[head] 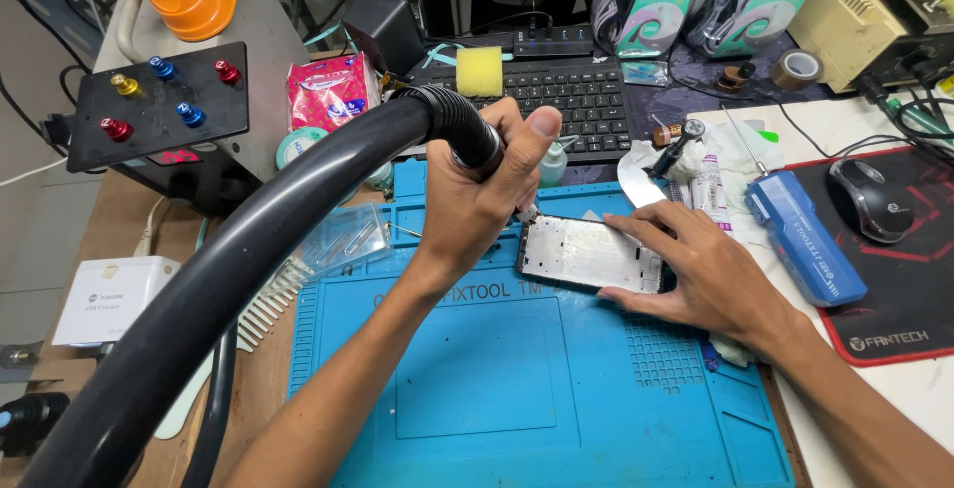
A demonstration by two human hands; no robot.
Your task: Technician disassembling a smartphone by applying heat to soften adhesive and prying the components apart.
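From the head camera I see my left hand (477,195) with fingers wrapped tight around the black ribbed hot-air nozzle handle (459,130), its tip at the silvery rectangular phone frame (591,252) on the blue silicone work mat (477,389). My right hand (696,259) presses the frame's right end, fingers spread flat.

From my remote view, I see two bare forearms and two bare hands. The left hand (477,200) and its forearm come in over the blue work mat (497,389) from that mat's lower left edge; the right hand (696,269) and its forearm come in from its lower right corner. Neither arm carries a sleeve, glove, ring, watch or strap. Fingernails are short and unpainted
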